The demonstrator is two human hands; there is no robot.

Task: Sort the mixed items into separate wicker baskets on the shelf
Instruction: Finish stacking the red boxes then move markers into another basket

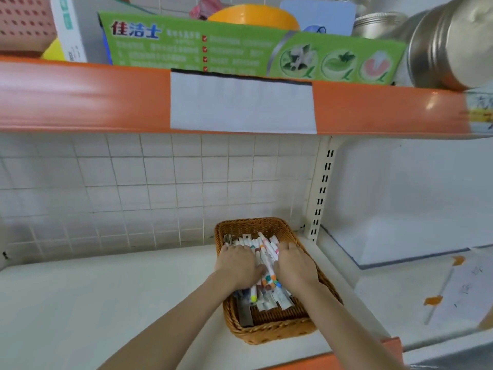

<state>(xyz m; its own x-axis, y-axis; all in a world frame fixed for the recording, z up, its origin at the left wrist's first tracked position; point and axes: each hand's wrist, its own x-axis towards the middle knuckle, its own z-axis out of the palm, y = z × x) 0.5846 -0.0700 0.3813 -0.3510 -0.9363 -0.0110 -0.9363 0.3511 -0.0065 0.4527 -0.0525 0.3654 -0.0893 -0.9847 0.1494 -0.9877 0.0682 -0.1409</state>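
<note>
A brown wicker basket (269,333) stands on the white lower shelf, right of centre. It holds a heap of mixed items: several white marker pens with coloured caps (268,251), flat white packets and a grey metal piece (246,316) along its left side. Both my hands are inside the basket on top of the pens. My left hand (237,263) lies palm down on the left part of the heap. Beside it my right hand (293,263) covers the right part, fingers pointing to the back. Whether either hand grips a pen is hidden under the palms.
An orange shelf edge (93,97) with a white label strip (242,102) hangs overhead. It carries a green box (240,46), metal tins (448,46) and a pink basket (24,22). A slotted upright post (321,190) stands right of the basket, with paper sheets (464,287) beyond it.
</note>
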